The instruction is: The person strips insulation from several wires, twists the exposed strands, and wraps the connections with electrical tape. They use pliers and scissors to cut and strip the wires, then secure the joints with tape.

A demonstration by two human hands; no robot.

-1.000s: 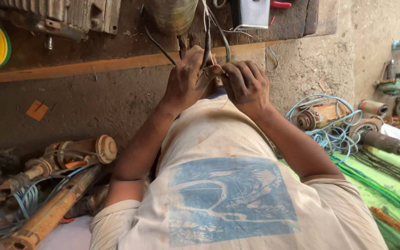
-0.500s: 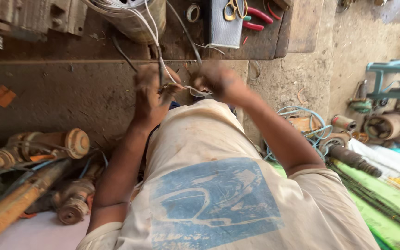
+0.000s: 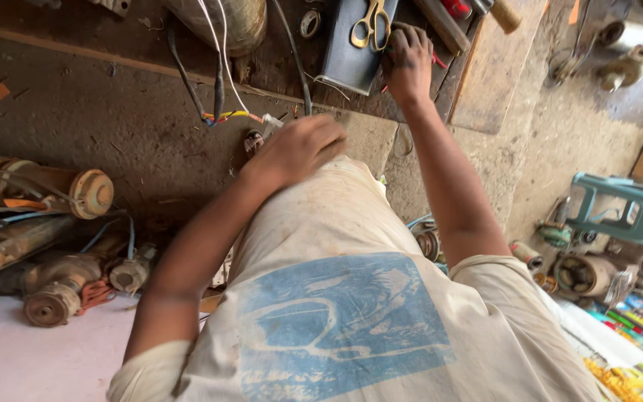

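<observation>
Left hand (image 3: 299, 149): held loosely curled near the coloured wires (image 3: 226, 116); nothing is gripped.
Right hand (image 3: 408, 63): laid on red-handled pliers (image 3: 434, 61) beside the scissors (image 3: 370, 22) on the counter (image 3: 485, 82); grip cannot be told.

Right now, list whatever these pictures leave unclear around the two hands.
- Head view: the right hand covers a red-handled tool on the bench; its kind and the grip stay hidden.
- Head view: the left hand is motion-blurred, back to the camera; whether it holds anything cannot be told.
- Head view: the metal cylinder and wires are cut off by the top edge.
- Scissors: blade tips cut off there too.
</observation>
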